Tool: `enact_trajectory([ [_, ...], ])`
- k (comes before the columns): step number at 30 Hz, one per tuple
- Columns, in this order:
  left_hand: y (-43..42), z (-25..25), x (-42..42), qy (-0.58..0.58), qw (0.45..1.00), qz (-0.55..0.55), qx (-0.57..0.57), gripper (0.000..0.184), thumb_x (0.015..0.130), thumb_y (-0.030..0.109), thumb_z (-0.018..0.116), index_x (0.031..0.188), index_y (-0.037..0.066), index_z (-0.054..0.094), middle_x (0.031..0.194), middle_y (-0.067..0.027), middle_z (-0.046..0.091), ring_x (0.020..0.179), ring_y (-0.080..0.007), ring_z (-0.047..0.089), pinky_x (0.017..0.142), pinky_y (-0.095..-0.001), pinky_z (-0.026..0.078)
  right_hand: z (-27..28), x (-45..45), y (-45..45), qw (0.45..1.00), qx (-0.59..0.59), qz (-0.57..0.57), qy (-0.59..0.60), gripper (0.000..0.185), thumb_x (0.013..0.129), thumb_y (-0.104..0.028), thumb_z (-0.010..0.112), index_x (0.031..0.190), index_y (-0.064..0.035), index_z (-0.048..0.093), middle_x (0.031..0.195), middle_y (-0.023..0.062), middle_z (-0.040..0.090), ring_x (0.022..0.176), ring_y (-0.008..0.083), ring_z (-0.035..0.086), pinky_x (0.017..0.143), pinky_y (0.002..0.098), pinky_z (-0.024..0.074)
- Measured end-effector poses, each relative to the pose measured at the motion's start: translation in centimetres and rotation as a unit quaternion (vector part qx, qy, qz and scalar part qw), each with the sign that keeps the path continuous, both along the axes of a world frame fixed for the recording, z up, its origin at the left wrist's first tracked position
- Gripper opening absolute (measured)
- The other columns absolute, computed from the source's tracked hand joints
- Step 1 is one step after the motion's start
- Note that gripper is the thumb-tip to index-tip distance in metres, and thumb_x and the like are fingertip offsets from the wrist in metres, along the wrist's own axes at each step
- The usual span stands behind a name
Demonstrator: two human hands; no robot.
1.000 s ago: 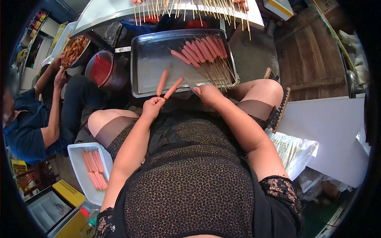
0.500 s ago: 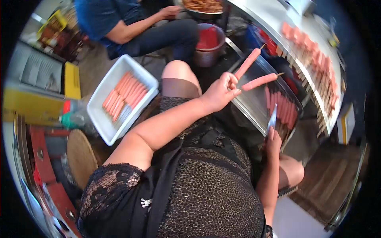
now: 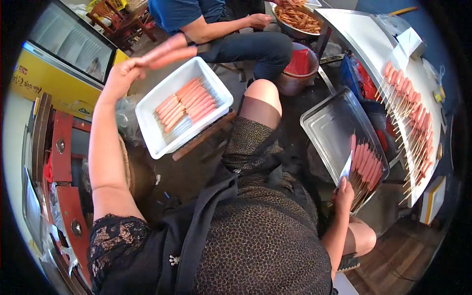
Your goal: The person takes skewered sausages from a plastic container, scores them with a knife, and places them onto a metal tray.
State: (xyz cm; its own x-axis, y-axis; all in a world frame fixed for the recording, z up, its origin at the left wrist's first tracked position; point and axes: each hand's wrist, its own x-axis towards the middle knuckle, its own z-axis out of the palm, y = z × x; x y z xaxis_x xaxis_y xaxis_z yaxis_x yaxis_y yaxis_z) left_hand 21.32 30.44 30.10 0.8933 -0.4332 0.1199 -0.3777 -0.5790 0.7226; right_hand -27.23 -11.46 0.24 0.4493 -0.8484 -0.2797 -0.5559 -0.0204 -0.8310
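Note:
Two pink sausages [image 3: 169, 53], smeared by motion, stick out from my left hand [image 3: 124, 77], which is closed around their lower ends. They are raised beyond the far left corner of a white plastic tub [image 3: 146, 140]. Inside that tub lie rows of skewered sausages [image 3: 186, 104]. My right hand [image 3: 343, 194] grips a knife [image 3: 347, 168], its blade pointing up and away from me. Just beyond the knife, more skewered sausages [image 3: 368, 164] rest at the near end of a metal tray [image 3: 322, 120].
Many skewered sausages [image 3: 410, 103] line a white table [image 3: 361, 37] at the right. A co-worker's hand [image 3: 259, 20] is near a bowl of orange-brown food [image 3: 297, 23]. A red-lined bucket [image 3: 297, 69] stands by their knee. A yellow fridge [image 3: 59, 78] is at the left.
My left hand has swung from above the metal tray across to the left, carrying the two sausages past the white tub. My view has shifted; the right hand still holds the knife by the tray.

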Motion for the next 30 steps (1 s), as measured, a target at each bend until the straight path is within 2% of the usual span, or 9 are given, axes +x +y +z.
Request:
enact_trajectory([
  [3, 2.4, 0.4, 0.8, -0.096, 0.957, -0.057, 0.269, 0.017, 0.081, 0.016, 0.059, 0.096, 0.015, 0.068, 0.070, -0.0032, 0.062, 0.061, -0.0122, 0.053, 0.060, -0.0256, 0.041, -2.5, -1.3, -1.4, 0.998, -0.050, 0.026, 0.034, 0.041, 0.094, -0.041, 0.042, 0.073, -0.0059, 0.045, 0.051, 0.0028, 0.042, 0.036, 0.0134, 0.040, 0.033, 0.0279, 0.0336],
  [5, 1.5, 1.3, 0.1, -0.273, 0.794, -0.148, 0.523, 0.014, 0.074, 0.016, 0.062, 0.085, 0.018, 0.070, 0.072, -0.0077, 0.064, 0.067, -0.0215, 0.059, 0.067, -0.0318, 0.042, -3.4, -1.7, -1.9, 0.998, -0.050, 0.028, 0.041, 0.041, 0.094, -0.041, 0.042, 0.072, -0.0063, 0.044, 0.051, 0.0020, 0.040, 0.035, 0.0125, 0.039, 0.032, 0.0268, 0.0324],
  [10, -1.0, -1.2, 1.4, -0.204, 0.651, -0.188, 0.706, 0.011, 0.067, 0.013, 0.059, 0.063, 0.006, 0.068, 0.073, -0.0142, 0.064, 0.069, -0.0291, 0.060, 0.075, -0.0369, 0.044, 3.1, 1.3, 0.9, 0.985, -0.112, 0.069, 0.113, 0.046, 0.094, -0.039, 0.042, 0.074, 0.0013, 0.053, 0.057, 0.0127, 0.051, 0.048, 0.0239, 0.049, 0.049, 0.0369, 0.0394],
  [13, -0.8, -6.7, 3.9, -0.167, 0.649, -0.192, 0.717, 0.019, 0.074, 0.012, 0.055, 0.085, 0.002, 0.067, 0.084, -0.0202, 0.065, 0.075, -0.0354, 0.062, 0.081, -0.0414, 0.045, 0.8, 0.6, 0.3, 0.973, -0.163, 0.073, 0.146, 0.048, 0.093, -0.038, 0.042, 0.076, 0.0040, 0.056, 0.061, 0.0176, 0.053, 0.058, 0.0285, 0.052, 0.057, 0.0400, 0.0396],
  [15, -6.6, -5.7, -1.3, 0.177, 0.889, 0.224, 0.359, 0.036, 0.083, 0.013, 0.048, 0.116, 0.001, 0.053, 0.105, -0.0240, 0.060, 0.094, -0.0419, 0.058, 0.090, -0.0470, 0.042, 0.6, 0.7, 0.5, 0.971, -0.172, 0.071, 0.149, 0.048, 0.093, -0.038, 0.042, 0.076, 0.0041, 0.055, 0.061, 0.0178, 0.052, 0.057, 0.0292, 0.051, 0.056, 0.0400, 0.0393],
  [23, -3.1, -22.3, 3.6, 0.013, 0.898, -0.018, 0.440, 0.032, 0.087, 0.018, 0.045, 0.115, 0.004, 0.052, 0.122, -0.0196, 0.051, 0.111, -0.0371, 0.049, 0.094, -0.0498, 0.037, 0.3, 0.0, 0.2, 0.978, -0.101, 0.049, 0.175, 0.049, 0.093, -0.040, 0.043, 0.072, 0.0037, 0.053, 0.060, 0.0202, 0.047, 0.055, 0.0276, 0.041, 0.057, 0.0396, 0.0388],
  [27, -5.0, -18.5, 2.6, -0.427, 0.527, -0.522, 0.517, 0.022, 0.080, 0.024, 0.052, 0.085, 0.010, 0.069, 0.105, -0.0117, 0.062, 0.110, -0.0253, 0.050, 0.093, -0.0415, 0.036, -0.6, -0.2, -0.4, 0.976, -0.097, 0.063, 0.182, 0.049, 0.093, -0.040, 0.044, 0.071, 0.0036, 0.052, 0.059, 0.0196, 0.046, 0.055, 0.0269, 0.040, 0.057, 0.0395, 0.0389],
  [28, -4.7, -18.3, 2.8, -0.425, 0.529, -0.522, 0.518, 0.022, 0.080, 0.024, 0.052, 0.085, 0.010, 0.069, 0.105, -0.0117, 0.062, 0.110, -0.0253, 0.050, 0.093, -0.0415, 0.036, -1.6, -0.3, -0.7, 0.979, -0.083, 0.059, 0.178, 0.050, 0.093, -0.041, 0.044, 0.071, 0.0037, 0.052, 0.059, 0.0199, 0.046, 0.055, 0.0272, 0.040, 0.057, 0.0395, 0.0388],
  [30, -3.3, -17.9, 3.5, -0.166, 0.813, -0.292, 0.475, 0.022, 0.081, 0.021, 0.051, 0.088, 0.008, 0.067, 0.097, -0.0148, 0.062, 0.096, -0.0290, 0.058, 0.081, -0.0402, 0.045, -1.8, 0.0, -0.6, 0.980, -0.069, 0.057, 0.176, 0.050, 0.093, -0.041, 0.044, 0.072, 0.0039, 0.051, 0.059, 0.0202, 0.046, 0.055, 0.0276, 0.040, 0.057, 0.0395, 0.0388],
])
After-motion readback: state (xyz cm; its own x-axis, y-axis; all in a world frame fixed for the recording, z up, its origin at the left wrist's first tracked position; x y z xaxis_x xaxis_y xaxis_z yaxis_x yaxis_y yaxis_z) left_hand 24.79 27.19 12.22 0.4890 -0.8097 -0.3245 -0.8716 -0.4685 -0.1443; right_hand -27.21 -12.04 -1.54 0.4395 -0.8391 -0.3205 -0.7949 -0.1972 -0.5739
